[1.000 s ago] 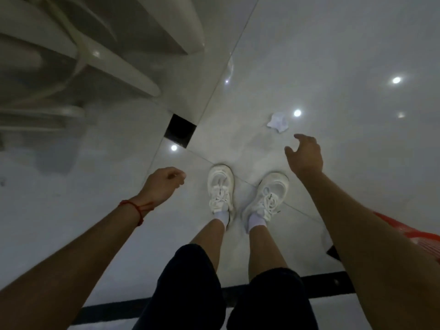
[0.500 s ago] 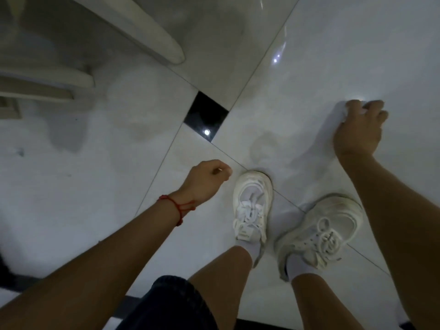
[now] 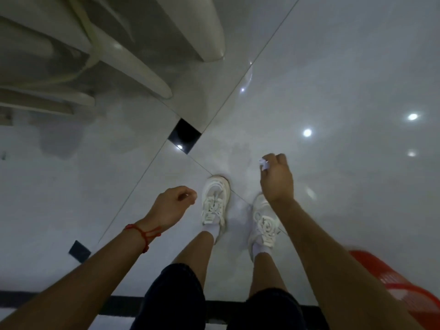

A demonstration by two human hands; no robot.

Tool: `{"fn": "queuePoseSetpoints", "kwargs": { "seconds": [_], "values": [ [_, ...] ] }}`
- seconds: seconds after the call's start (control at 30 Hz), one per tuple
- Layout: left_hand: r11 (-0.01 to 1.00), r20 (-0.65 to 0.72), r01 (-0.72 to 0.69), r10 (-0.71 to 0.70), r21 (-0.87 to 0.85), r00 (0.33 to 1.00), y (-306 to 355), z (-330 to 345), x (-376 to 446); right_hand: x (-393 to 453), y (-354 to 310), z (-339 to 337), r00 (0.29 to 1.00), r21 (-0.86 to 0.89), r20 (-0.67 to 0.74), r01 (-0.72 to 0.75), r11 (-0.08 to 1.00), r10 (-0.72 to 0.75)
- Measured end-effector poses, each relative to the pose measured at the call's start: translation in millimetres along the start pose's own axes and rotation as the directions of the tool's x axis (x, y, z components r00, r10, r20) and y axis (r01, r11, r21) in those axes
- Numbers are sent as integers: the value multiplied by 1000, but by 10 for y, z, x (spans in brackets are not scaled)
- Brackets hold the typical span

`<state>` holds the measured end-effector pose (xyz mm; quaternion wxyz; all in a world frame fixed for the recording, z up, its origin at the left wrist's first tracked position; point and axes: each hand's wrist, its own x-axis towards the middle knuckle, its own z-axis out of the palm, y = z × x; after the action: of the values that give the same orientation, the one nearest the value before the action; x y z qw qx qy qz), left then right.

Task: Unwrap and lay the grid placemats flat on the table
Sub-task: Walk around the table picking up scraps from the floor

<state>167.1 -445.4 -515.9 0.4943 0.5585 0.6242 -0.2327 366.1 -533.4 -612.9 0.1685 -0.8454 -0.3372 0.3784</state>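
I look straight down at a glossy tiled floor. My right hand point(image 3: 276, 178) grips a small crumpled white scrap of wrapper point(image 3: 264, 164), which sticks out between thumb and fingers, held above my right shoe. My left hand point(image 3: 175, 204), with a red cord on its wrist, hangs loosely curled and holds nothing, just left of my left shoe. No grid placemat and no tabletop show in this view.
My two white sneakers point(image 3: 215, 203) stand on the floor below the hands. Cream legs of furniture point(image 3: 133, 65) cross the upper left. A red plastic basket point(image 3: 395, 282) sits at the lower right edge. Black inlay squares point(image 3: 184, 135) mark the tile corners.
My right hand reached down to the white scrap on the floor, closed on it and has lifted it up toward me. My left hand stayed loosely curled.
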Motion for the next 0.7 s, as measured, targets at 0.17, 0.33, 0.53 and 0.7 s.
{"fn": "queuePoseSetpoints", "kwargs": {
  "seconds": [0.17,0.33,0.53,0.7],
  "values": [
    [998,-40,-12,10,-62,999,168,-253,-755,-547,-472,-735,997,27,61,45,999,-47],
    [984,-119,-6,-15,-176,993,195,-493,-1506,-1014,-818,-1473,998,29,62,9,1000,-11],
    [948,-203,-19,-48,-319,978,160,-664,-2330,-1473,-1161,-2252,999,0,37,10,1000,-10],
    [873,-286,-58,-95,-484,953,57,-817,-2954,-1814,-1606,-2623,998,-4,8,64,998,-64]
  ]
}}
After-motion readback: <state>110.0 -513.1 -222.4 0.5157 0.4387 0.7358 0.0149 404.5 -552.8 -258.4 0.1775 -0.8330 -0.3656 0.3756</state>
